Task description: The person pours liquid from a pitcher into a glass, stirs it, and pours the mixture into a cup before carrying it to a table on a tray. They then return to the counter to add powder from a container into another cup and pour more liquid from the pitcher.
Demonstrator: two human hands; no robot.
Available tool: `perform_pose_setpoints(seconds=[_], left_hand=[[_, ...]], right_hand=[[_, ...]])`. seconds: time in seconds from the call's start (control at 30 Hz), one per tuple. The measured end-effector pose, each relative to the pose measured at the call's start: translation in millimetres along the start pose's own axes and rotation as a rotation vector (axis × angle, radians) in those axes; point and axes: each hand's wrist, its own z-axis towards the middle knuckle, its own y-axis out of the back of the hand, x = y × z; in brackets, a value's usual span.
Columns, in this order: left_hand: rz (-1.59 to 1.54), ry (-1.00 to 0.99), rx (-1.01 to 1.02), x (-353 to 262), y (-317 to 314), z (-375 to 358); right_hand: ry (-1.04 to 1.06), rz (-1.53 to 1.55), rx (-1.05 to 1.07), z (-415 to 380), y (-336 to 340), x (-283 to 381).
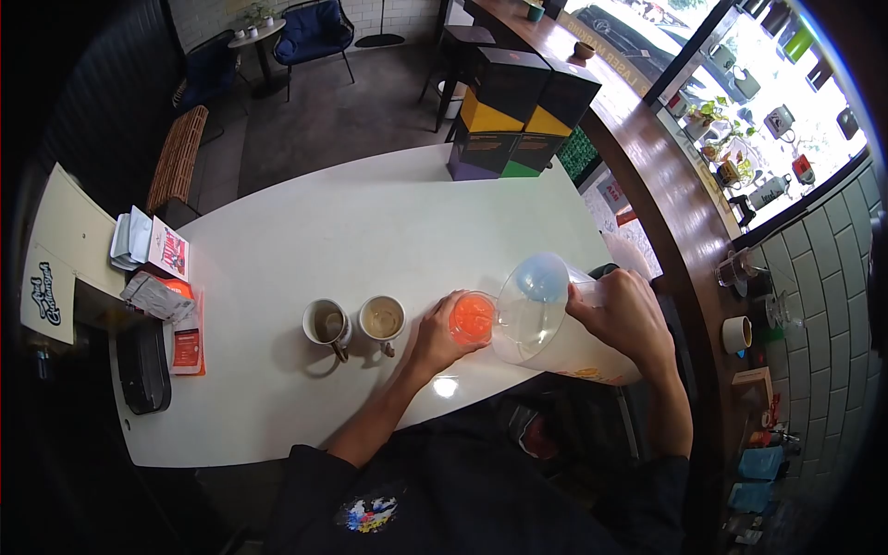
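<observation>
My left hand wraps around a small glass of orange drink standing on the white table. In my right hand is a large clear plastic jug, gripped at its handle side and tilted with its mouth toward the glass. The jug's rim touches or overlaps the glass; a little orange liquid shows near the jug's bottom. Two mugs of milky coffee stand just left of the glass.
Stacked dark, yellow, purple and green boxes sit at the table's far edge. Leaflets and an orange packet lie at the left end beside a black device. A wooden counter runs along the right.
</observation>
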Motion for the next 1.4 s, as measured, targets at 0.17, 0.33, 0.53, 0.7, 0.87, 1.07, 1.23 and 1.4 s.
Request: perform_pose_setpoints(seconds=[0.17, 0.33, 0.53, 0.7, 0.87, 1.07, 1.23, 1.4], left_hand=[[-0.012, 0.02, 0.002, -0.9, 0.5, 0.3], [0.029, 0.025, 0.006, -4.5, 2.1, 0.1], [0.004, 0.001, -0.014, -2.6, 1.6, -0.2], [0.02, -0.001, -0.019, -4.5, 2.8, -0.2], [0.006, 0.012, -0.009, -6.2, 3.7, 0.0], [0.005, -0.003, -0.026, -0.8, 0.4, -0.8], [-0.003, 0.006, -0.016, -1.0, 0.7, -0.1], [-0.001, 0.004, -0.017, -0.5, 0.8, -0.5]], right_hand=[[-0.007, 0.001, -0.013, -0.5, 1.7, 2.8], [-0.001, 0.014, -0.028, -0.3, -1.1, -0.2], [-0.002, 0.008, -0.015, -0.4, 1.7, 2.2], [0.018, 0.009, -0.034, -0.7, 2.0, 3.1], [0.001, -0.026, -0.012, 0.0, 3.4, 3.2], [0.0, -0.004, -0.017, -1.1, 4.6, 4.7], [-0.017, 0.008, -0.009, -1.9, 7.5, 7.6], [-0.006, -0.004, -0.018, -1.8, 6.8, 6.2]])
